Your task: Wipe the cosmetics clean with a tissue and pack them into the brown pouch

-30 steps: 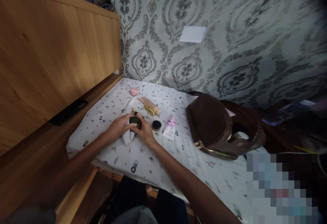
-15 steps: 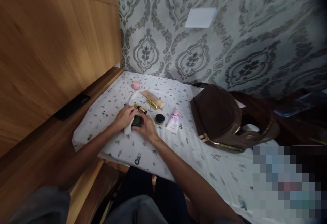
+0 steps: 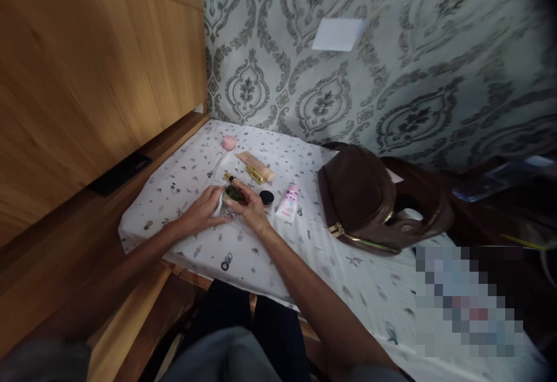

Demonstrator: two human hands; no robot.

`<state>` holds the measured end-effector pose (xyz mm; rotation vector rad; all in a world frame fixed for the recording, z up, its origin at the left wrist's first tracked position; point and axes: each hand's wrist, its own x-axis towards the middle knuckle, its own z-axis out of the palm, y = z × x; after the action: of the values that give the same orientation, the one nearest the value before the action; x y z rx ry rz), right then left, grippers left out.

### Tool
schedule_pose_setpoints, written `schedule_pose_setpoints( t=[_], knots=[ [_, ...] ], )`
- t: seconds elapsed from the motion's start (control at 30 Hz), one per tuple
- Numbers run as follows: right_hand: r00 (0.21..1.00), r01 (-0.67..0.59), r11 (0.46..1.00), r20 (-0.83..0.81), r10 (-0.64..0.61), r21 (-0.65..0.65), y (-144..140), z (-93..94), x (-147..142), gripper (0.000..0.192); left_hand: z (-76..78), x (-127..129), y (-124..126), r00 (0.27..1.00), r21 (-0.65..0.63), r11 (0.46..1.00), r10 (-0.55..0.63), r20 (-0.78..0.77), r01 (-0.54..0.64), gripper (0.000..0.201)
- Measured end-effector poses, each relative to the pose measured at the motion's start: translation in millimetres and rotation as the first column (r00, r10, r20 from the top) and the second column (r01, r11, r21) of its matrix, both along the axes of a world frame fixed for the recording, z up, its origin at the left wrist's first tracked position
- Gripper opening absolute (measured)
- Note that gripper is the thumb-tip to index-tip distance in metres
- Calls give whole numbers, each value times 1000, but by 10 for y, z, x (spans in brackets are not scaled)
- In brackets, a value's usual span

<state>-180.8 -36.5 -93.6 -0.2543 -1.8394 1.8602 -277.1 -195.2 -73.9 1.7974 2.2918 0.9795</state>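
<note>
Both my hands meet over a round dark green compact [image 3: 232, 195] on the white patterned cloth [image 3: 261, 254]. My right hand [image 3: 251, 209] grips the compact from the right. My left hand [image 3: 203, 211] presses a white cloth or tissue [image 3: 219, 205] against its left side. Just behind my fingers lies a gold and black lipstick [image 3: 232, 179]. A small black round jar [image 3: 266, 197] sits right of my right hand, and a pink and white tube [image 3: 288, 203] lies beyond it.
A beige tube with a gold cap [image 3: 256, 167] and a pink round object [image 3: 228, 142] lie further back. An open brown handbag [image 3: 369, 202] rests at right. A wooden cabinet [image 3: 87, 80] stands at left, with a black phone [image 3: 119, 174] on its ledge. Patterned wallpaper rises behind.
My hands stay on the compact, which has shifted slightly away from me and tilted up. The left hand's tissue keeps moving against it. The camera view has swayed.
</note>
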Motion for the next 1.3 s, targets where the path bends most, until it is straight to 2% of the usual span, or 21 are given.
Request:
schedule_pose_setpoints(
  t=[0.1,0.23,0.37,0.57,0.67,0.8,0.93,1.07,1.2,1.3],
  knots=[
    [996,-80,995,30,82,-55,32,19,21,56,-3,6,19,999,10,999,31,-11,-31,76],
    [982,-149,983,102,159,-105,25,35,65,50,15,29,37,996,47,995,94,-4,-93,69],
    [981,-167,984,89,173,-65,-6,63,96,46,37,50,14,997,58,995,76,-2,-76,61],
    [982,-129,992,141,127,2,-27,91,74,44,46,63,-15,997,34,996,83,3,-83,63],
    [979,-103,993,170,112,-58,-38,92,65,44,36,54,0,994,40,993,106,32,-107,65],
    [985,-120,982,110,137,-143,-39,107,83,42,19,33,30,990,99,986,126,58,-132,63],
    [975,-200,967,63,212,-157,-9,129,97,45,17,19,41,984,153,974,154,84,-166,61],
    [973,-213,962,54,225,-173,9,128,88,54,20,38,32,983,194,964,170,71,-181,56],
    [969,-190,966,126,213,-173,9,93,70,50,25,79,25,986,238,958,165,1,-160,44],
    [968,-180,953,131,216,-244,9,68,60,49,36,98,34,992,284,955,109,-66,-86,31]
  ],
)
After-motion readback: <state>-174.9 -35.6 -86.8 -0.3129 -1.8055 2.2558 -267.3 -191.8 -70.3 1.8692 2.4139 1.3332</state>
